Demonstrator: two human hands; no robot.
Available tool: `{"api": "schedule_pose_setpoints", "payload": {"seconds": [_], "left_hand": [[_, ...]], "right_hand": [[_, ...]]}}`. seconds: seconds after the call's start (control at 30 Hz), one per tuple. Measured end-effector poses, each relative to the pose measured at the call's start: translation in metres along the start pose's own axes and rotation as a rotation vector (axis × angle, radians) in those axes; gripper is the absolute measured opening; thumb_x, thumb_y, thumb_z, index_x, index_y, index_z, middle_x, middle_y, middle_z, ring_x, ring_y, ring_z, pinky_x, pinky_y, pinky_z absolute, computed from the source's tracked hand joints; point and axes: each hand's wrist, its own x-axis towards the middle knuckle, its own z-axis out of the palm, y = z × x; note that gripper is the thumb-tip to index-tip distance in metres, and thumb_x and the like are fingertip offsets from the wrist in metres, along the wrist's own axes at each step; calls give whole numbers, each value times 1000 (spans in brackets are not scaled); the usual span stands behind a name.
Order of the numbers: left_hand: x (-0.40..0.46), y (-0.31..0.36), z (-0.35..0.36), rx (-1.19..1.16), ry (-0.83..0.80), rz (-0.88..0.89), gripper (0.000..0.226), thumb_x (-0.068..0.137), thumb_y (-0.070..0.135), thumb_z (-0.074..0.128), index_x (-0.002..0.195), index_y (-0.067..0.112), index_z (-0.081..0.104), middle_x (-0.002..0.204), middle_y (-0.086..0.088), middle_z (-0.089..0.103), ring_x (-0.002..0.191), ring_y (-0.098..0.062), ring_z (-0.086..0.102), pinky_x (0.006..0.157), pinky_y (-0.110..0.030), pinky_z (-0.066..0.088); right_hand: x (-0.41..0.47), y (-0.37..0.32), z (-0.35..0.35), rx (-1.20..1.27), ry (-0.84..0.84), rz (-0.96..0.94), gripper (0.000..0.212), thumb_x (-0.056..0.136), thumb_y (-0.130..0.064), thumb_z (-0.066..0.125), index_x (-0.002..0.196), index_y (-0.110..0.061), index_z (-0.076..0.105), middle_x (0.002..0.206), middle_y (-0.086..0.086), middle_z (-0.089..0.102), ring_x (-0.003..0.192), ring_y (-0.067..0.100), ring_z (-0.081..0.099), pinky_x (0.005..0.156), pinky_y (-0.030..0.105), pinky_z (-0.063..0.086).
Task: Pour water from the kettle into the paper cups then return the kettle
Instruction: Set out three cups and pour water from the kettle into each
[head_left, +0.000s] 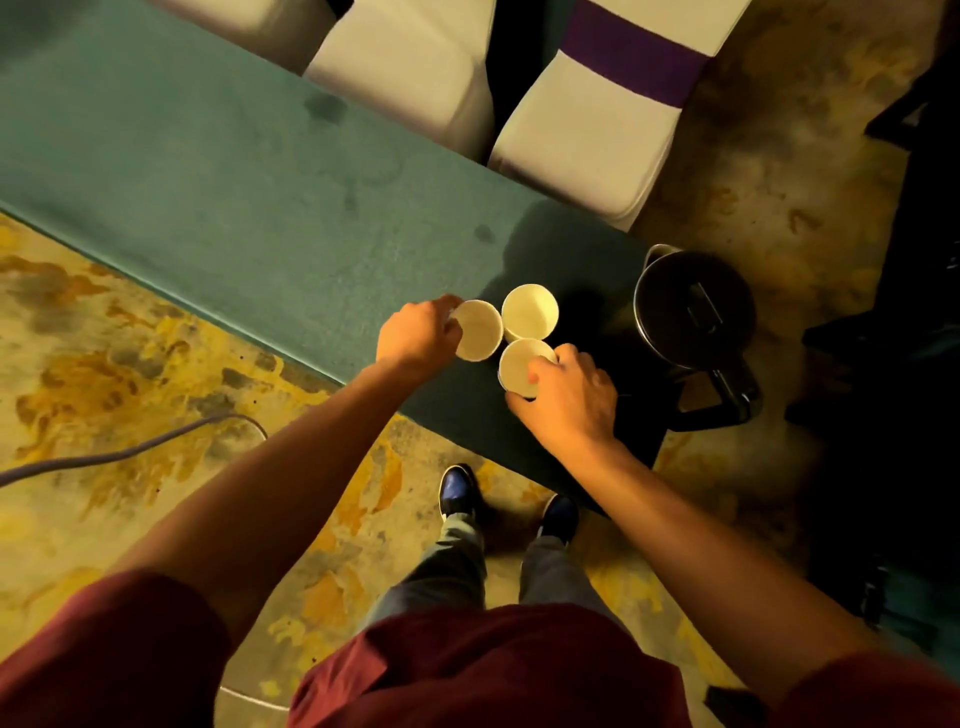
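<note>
We stand at the corner of a green-covered worktop (208, 171), three paper cups clustered upright and touching. Our left hand (415, 332) has its grip closed on the rim of the left cup (479, 332); our right hand (569, 397) clamps the near cup (519, 364). The far cup (530, 310) stands free. The dark kettle (693, 309) sits just beside them, lid shut, handle toward us.

Dim, warm yellow-tinted indoor light; wide-angle view.
Deep shadow over the table (208, 171) end and kettle (693, 312); soft overall focus, slight blur, edges bent and darkened, right side nearly black.
</note>
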Motion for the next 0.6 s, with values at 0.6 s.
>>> {"api": "schedule_pose_setpoints", "payload": {"seconds": [0.6], "left_hand": [[-39,-23,-7,-122,178,57,39,99,52,45,124,24,53,65,-3,69,63,-27,69,60,-42,56]], "right_hand": [[-87,85,-50,551,544,-54,21,90,-26,70,102,-9,74,113,9,69,102,27,68,76,47,58]]}}
